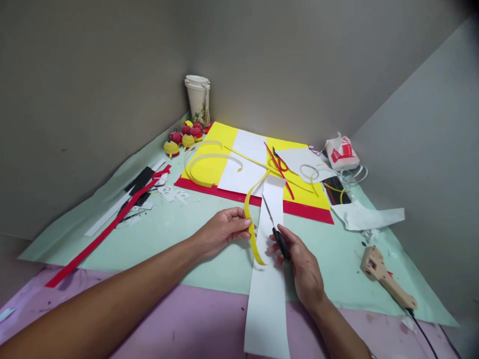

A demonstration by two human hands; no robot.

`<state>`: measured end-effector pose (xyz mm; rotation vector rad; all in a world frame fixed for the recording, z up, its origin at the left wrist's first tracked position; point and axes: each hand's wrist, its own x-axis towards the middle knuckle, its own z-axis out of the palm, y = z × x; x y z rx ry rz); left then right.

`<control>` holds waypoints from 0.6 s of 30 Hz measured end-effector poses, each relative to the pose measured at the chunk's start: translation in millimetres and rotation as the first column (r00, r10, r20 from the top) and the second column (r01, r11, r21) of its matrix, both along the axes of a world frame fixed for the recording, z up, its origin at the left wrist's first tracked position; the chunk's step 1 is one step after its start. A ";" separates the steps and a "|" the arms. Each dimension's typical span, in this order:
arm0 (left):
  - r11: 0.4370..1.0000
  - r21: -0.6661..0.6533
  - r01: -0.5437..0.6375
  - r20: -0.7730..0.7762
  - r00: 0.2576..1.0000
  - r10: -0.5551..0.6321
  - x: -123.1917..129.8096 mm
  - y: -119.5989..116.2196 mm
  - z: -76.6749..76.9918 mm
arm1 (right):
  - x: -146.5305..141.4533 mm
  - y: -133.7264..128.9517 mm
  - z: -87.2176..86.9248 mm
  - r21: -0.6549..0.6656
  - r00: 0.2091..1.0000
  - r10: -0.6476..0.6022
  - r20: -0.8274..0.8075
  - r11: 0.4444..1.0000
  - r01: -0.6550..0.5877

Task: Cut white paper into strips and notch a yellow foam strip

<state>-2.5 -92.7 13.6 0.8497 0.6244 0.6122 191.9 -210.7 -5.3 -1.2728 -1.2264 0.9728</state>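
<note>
My left hand pinches a yellow strip whose lower part is cut into a fringe along one edge. To the right of it, my right hand is wrapped round the black handles of a pair of scissors, with the blades pointing up and away from me. The blades look closed or nearly so and are apart from the yellow strip. Beneath both hands lies a long white paper strip, reaching from the coloured sheets toward me over the near edge of the green cover.
Yellow and white sheets lie at the back, with curled strips on top. A red strip and scraps lie left. Small red and yellow balls sit near a white cup. A glue gun and tissue pack are right.
</note>
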 end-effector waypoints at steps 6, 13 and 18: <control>1.000 -0.028 -0.013 0.016 1.000 0.014 0.7 -1.0 1.8 | 1.0 0.5 -6.9 -0.043 0.989 -0.035 0.142 0.998 0.041; 0.998 0.054 -0.013 0.009 1.000 0.012 2.4 -2.3 -0.1 | -1.7 1.2 -5.0 -0.073 0.980 0.003 0.199 0.997 0.012; 0.996 0.094 -0.010 0.008 1.000 0.009 1.4 -2.2 1.6 | -2.4 2.4 -4.5 -0.051 0.982 0.020 0.189 0.999 -0.010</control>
